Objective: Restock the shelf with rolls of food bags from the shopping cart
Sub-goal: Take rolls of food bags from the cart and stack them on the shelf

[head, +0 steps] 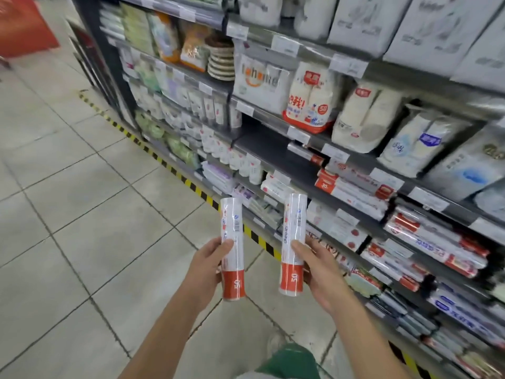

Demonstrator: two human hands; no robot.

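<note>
I hold two rolls of food bags upright over the aisle floor, each white with an orange band marked 50 at its lower end. My left hand grips the left roll around its lower half. The right roll is gripped by my right hand, thumb across its front. The shelf unit stands to the right. Its middle shelf has a dark bare stretch, with similar red-and-white rolls lying to the right of it. No shopping cart is in view.
Upper shelves carry packs of paper cups and tissue packs. Lower shelves hold more boxed and rolled wraps. A yellow-and-black striped tape runs along the tiled floor at the shelf's foot. Open tiled floor lies to the left.
</note>
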